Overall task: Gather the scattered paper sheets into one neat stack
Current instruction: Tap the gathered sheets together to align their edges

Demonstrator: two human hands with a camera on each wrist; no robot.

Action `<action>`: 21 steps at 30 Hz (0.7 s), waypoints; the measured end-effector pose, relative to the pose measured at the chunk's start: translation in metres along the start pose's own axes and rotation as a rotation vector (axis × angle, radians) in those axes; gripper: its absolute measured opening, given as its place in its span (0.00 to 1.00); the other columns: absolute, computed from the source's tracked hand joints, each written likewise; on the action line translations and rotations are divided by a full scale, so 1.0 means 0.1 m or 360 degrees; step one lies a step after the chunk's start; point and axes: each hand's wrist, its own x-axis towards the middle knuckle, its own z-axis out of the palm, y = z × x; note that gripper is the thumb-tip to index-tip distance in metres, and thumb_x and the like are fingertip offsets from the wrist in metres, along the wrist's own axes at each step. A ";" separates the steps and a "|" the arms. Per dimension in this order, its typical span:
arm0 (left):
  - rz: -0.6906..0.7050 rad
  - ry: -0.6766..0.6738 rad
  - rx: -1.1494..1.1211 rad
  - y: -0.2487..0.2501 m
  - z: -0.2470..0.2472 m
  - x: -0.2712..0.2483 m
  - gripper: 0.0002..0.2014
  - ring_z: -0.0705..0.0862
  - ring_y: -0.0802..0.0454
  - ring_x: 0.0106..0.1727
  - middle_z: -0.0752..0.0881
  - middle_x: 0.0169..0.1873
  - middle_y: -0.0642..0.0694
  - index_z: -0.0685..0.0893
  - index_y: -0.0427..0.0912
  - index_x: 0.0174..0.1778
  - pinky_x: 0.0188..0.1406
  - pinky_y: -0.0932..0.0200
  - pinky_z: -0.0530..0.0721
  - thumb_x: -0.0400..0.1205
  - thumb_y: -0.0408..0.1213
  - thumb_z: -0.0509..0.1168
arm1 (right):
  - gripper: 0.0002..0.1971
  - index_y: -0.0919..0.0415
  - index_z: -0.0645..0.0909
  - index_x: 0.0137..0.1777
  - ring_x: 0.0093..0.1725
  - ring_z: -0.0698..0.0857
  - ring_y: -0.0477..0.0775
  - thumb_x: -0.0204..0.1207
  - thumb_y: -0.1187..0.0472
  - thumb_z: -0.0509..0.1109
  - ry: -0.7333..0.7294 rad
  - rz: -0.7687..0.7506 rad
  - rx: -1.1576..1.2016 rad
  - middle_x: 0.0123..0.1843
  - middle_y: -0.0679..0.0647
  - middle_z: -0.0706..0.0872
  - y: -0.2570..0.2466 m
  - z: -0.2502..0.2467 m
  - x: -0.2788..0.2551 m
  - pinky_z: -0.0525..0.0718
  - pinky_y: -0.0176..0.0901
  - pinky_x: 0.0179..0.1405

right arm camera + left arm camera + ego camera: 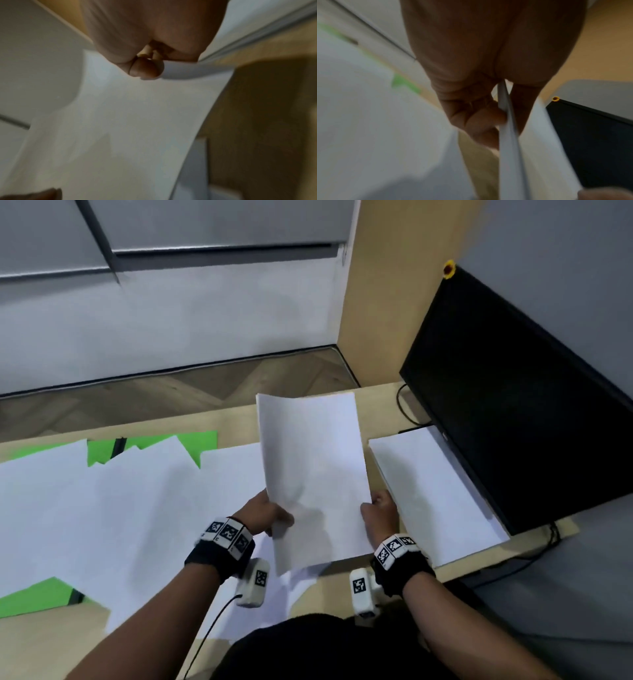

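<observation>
Both hands hold a white paper sheet (pixel 313 474) lifted above the desk, its far end raised. My left hand (pixel 270 517) pinches its left edge, thumb on top. My right hand (pixel 380 510) grips its right edge. In the left wrist view the sheet (pixel 506 135) runs edge-on between thumb and fingers. In the right wrist view the sheet (pixel 120 128) spreads below the thumb (pixel 145 69). A neat white stack (pixel 435 491) lies on the desk to the right. Several loose white sheets (pixel 120 508) are spread across the left.
A black monitor (pixel 524 412) leans at the right, right behind the stack, with cables beside it. Green paper (pixel 34 597) shows under the loose sheets. The wooden desk (pixel 329 587) ends near my body. A grey wall and floor lie beyond.
</observation>
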 end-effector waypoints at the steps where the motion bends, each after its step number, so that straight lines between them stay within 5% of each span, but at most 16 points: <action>1: -0.0055 -0.0053 -0.0016 0.10 0.18 0.09 0.16 0.82 0.46 0.30 0.86 0.30 0.44 0.84 0.39 0.46 0.24 0.59 0.78 0.62 0.28 0.72 | 0.11 0.61 0.79 0.48 0.33 0.79 0.56 0.67 0.72 0.65 0.0068 0.0039 0.0056 0.34 0.51 0.82 0.06 -0.17 0.12 0.74 0.41 0.31; 8: -0.0202 -0.0082 -0.0216 0.43 1.26 0.65 0.14 0.87 0.32 0.50 0.88 0.48 0.32 0.84 0.36 0.50 0.44 0.42 0.88 0.69 0.24 0.72 | 0.15 0.51 0.90 0.45 0.53 0.86 0.56 0.67 0.72 0.72 0.0137 0.0246 0.0373 0.47 0.52 0.90 0.52 -1.28 0.61 0.83 0.51 0.61; 10: -0.0249 -0.0105 -0.0275 0.50 1.53 0.75 0.16 0.86 0.30 0.53 0.87 0.50 0.30 0.85 0.37 0.45 0.49 0.38 0.87 0.62 0.27 0.73 | 0.13 0.50 0.89 0.42 0.56 0.86 0.55 0.70 0.72 0.74 0.0129 0.0260 0.0283 0.50 0.52 0.91 0.65 -1.58 0.72 0.83 0.50 0.63; 13: -0.0289 -0.0179 -0.0238 0.56 1.86 0.86 0.13 0.86 0.32 0.51 0.86 0.49 0.32 0.84 0.35 0.49 0.53 0.33 0.86 0.69 0.24 0.71 | 0.12 0.51 0.89 0.42 0.57 0.87 0.56 0.71 0.72 0.75 0.0158 0.0255 0.0186 0.50 0.52 0.91 0.85 -1.87 0.85 0.83 0.51 0.65; 17: -0.0204 -0.0246 -0.0108 0.66 2.21 0.96 0.22 0.88 0.33 0.50 0.88 0.51 0.31 0.83 0.37 0.61 0.36 0.44 0.91 0.70 0.26 0.71 | 0.10 0.52 0.88 0.45 0.54 0.88 0.56 0.74 0.69 0.73 0.0403 0.0244 0.0118 0.48 0.53 0.91 0.98 -2.05 0.97 0.84 0.51 0.62; 21: -0.0092 -0.0272 0.0065 0.75 2.38 0.95 0.24 0.86 0.43 0.34 0.88 0.42 0.41 0.81 0.43 0.60 0.20 0.57 0.83 0.66 0.34 0.73 | 0.09 0.55 0.90 0.51 0.53 0.87 0.57 0.78 0.67 0.70 0.0678 0.0130 0.0020 0.51 0.58 0.91 1.02 -2.00 0.99 0.83 0.47 0.57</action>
